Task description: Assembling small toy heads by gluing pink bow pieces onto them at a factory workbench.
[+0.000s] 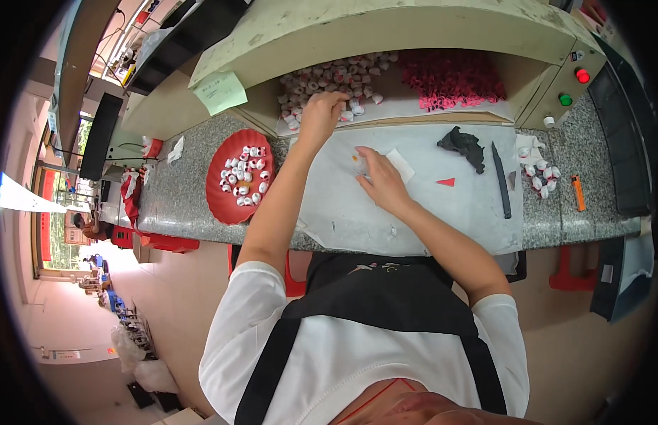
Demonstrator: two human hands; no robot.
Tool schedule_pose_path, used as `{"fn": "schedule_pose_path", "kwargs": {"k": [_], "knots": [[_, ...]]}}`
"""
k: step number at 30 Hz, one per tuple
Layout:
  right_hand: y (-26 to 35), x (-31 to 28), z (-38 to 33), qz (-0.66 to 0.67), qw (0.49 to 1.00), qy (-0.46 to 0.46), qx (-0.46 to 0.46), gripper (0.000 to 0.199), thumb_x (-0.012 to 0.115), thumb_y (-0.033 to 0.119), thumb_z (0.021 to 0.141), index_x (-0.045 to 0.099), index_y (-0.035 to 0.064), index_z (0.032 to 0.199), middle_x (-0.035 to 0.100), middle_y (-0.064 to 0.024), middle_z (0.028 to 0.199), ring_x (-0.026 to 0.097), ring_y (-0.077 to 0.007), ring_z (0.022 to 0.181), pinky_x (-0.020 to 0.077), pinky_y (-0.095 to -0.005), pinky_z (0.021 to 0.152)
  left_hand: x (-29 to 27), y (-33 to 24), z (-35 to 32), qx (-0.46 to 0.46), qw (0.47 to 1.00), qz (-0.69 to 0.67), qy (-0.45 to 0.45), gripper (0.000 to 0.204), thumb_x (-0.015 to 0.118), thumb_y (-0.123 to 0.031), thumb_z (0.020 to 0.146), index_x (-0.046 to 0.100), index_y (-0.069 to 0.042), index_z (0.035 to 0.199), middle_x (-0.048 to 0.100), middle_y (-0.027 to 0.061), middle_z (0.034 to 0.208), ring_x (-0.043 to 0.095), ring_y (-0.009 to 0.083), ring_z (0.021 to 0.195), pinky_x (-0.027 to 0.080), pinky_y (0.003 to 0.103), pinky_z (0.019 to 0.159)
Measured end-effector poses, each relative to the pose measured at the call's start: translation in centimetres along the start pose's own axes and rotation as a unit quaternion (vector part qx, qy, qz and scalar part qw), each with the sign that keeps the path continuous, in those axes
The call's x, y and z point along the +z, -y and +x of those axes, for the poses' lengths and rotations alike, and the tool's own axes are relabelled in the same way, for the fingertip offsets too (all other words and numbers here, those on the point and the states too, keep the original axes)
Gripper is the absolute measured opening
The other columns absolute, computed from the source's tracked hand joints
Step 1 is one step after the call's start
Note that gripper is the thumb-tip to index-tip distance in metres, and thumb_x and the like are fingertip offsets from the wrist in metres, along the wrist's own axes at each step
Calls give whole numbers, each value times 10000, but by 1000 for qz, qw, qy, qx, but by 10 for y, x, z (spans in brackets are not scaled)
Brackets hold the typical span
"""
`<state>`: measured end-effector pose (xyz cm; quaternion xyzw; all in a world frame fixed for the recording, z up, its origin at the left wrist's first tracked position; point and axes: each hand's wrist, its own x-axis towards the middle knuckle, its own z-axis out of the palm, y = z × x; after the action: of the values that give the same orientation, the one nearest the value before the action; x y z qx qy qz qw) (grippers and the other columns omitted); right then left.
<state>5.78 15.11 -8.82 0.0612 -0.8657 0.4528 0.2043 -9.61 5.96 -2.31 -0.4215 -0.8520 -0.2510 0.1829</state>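
Note:
My left hand [323, 115] reaches to the front edge of a pile of small white pieces [336, 74] inside a pale cabinet's opening. Its fingers are curled together among the pieces, and what they pinch, if anything, is hidden. Lower and to the right, my right hand [382, 177] rests over a white paper sheet [336, 212], thumb and forefinger apart. Beside its fingertips is a tiny pale thing with an orange spot, too small to name. A white card-like piece [401, 165] lies against the back of that hand. On the sheet's right lies a red triangular scrap [446, 182].
Left of the sheet, a red scalloped plate [219, 202] holds several white figures with dark and red markings. A crumpled black cloth [465, 147], a dark pen-like tool [501, 180], more white figures [542, 178] and an orange utility knife [578, 193] lie right. Pink-red pieces [453, 81] fill the cabinet's right.

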Motion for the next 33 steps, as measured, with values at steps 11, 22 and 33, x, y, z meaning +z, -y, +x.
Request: {"fn": "schedule_pose_path", "kwargs": {"k": [11, 22, 33], "knots": [[45, -42, -49, 81, 996, -37, 14, 322, 518, 73, 733, 436, 51, 1043, 521, -96, 876, 507, -202, 809, 411, -288, 697, 79, -6, 22, 6, 993, 80, 87, 189, 522, -241, 709, 585, -138, 854, 575, 122, 662, 559, 290, 618, 446, 370, 547], [52, -63, -103, 403, 885, -176, 153, 348, 416, 45, 798, 369, -8, 1139, 364, -88, 1009, 492, -168, 828, 455, -262, 656, -16, -68, -91, -226, 795, -548, 125, 182, 518, 13, 707, 515, 0, 888, 532, 63, 858, 476, 100, 771, 381, 213, 707], [51, -64, -85, 405, 884, -185, 143, 358, 410, 64, 808, 361, 17, 1160, 368, -81, 987, 487, -152, 861, 441, -241, 673, -5, -81, -104, -302, 650, -690, 98, 212, 494, -25, 759, 454, -14, 967, 523, 84, 897, 555, 172, 750, 467, 249, 693]]}}
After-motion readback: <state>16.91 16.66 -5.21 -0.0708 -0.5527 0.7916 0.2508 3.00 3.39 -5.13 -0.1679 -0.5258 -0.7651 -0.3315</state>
